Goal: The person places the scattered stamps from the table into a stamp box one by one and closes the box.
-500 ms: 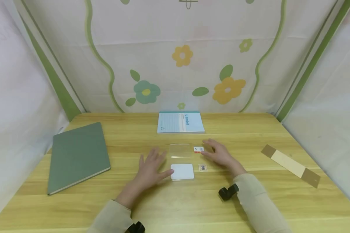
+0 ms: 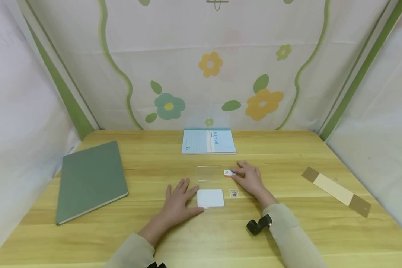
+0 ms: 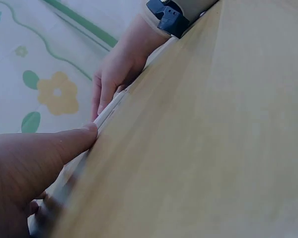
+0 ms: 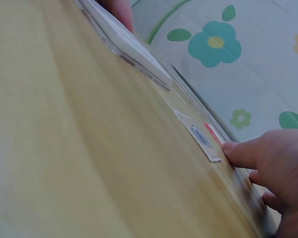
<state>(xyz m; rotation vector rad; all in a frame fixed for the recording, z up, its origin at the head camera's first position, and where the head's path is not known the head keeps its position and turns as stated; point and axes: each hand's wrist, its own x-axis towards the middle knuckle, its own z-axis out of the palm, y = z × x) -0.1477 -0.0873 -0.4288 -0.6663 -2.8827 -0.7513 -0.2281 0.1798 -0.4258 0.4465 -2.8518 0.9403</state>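
In the head view, a white card stack (image 2: pixel 210 198) lies flat in a clear case. My left hand (image 2: pixel 175 208) is spread at its left side, thumb at the near left corner and index finger at the far left corner. A small red-and-white card (image 2: pixel 227 173) lies beyond it to the right; my right hand (image 2: pixel 251 181) pinches its right end between thumb and index finger. The right wrist view shows the thumb of my right hand (image 4: pixel 275 168) against the card's red edge (image 4: pixel 214 135). A small square sticker (image 2: pixel 234 193) lies right of the stack.
A clear lid (image 2: pixel 207 174) lies just beyond the white stack. The blue notebook (image 2: pixel 208 141) is at the table's back edge, a green book (image 2: pixel 92 182) at the left, and a brown-and-cream strip (image 2: pixel 336 191) at the right.
My left thumb has moved nearer, from the white stack's left edge to its near corner, and the index finger has come to the far corner. My right fingers have closed on the small card.
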